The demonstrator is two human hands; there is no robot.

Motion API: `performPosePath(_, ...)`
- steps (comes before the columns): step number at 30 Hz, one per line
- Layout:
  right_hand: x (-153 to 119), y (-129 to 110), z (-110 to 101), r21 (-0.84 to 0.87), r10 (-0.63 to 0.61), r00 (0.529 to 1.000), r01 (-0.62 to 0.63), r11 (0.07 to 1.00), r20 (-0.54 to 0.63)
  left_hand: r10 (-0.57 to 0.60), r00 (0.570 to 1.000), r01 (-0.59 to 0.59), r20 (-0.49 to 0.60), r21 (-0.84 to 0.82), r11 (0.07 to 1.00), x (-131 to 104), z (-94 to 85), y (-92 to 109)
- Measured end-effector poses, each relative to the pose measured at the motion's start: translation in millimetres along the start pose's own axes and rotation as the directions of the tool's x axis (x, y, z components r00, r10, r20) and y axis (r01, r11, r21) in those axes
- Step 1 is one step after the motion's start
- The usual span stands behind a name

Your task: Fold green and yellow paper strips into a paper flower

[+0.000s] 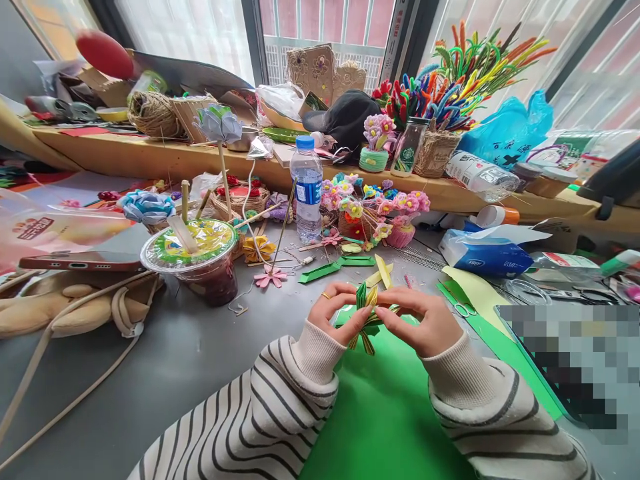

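Between my two hands is a folded paper flower (369, 321) with green and yellow pleated petals. My left hand (336, 312) pinches it from the left, a ring on one finger. From the right, my right hand (423, 319) grips it with thumb and fingertips. Fingers cover part of its middle. Below lies a sheet of green paper (385, 407). Just beyond the hands are folded green paper strips (320, 272) and a yellow paper strip (383, 271). A pink paper flower (271, 277) lies farther left.
A lidded drink cup (213, 277) and a water bottle (307, 193) stand on the grey table (210, 393). Scissors (595, 297) and a blue tissue pack (485, 252) lie right. Pipe cleaners (460, 80) fill a basket on the ledge. Cords (35, 367) trail at left.
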State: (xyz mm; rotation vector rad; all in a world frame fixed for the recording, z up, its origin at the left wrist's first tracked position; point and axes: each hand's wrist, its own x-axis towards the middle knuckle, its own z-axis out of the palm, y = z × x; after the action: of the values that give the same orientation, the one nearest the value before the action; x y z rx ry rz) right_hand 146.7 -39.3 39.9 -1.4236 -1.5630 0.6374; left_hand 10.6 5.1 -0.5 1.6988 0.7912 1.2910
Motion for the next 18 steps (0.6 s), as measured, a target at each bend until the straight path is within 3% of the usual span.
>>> performPosePath(5,1.2,2.3,-1.5,-0.013,-0.029,0.999,0.030,0.999,0.018,0.015,1.000,-0.015,0.004,-0.004,1.000,-0.1,0.1,0.5)
performPosePath(12,6.6,9.0,-9.7,-0.075,-0.091,0.983,0.104,0.992,0.161,0.034,0.999,-0.034,-0.024,-0.020,0.999,0.4,0.8,-5.0)
performPosePath(15,5.7,8.7,-8.4,-0.074,-0.091,0.984,0.103,0.992,0.155,0.042,0.999,-0.042,0.002,-0.005,0.999,0.6,0.3,-4.3)
performPosePath(18,2.0,4.4,-2.6,-0.060,-0.069,0.996,0.072,0.996,0.047,0.076,0.997,-0.076,-0.007,0.002,0.997,0.0,0.5,-2.2)
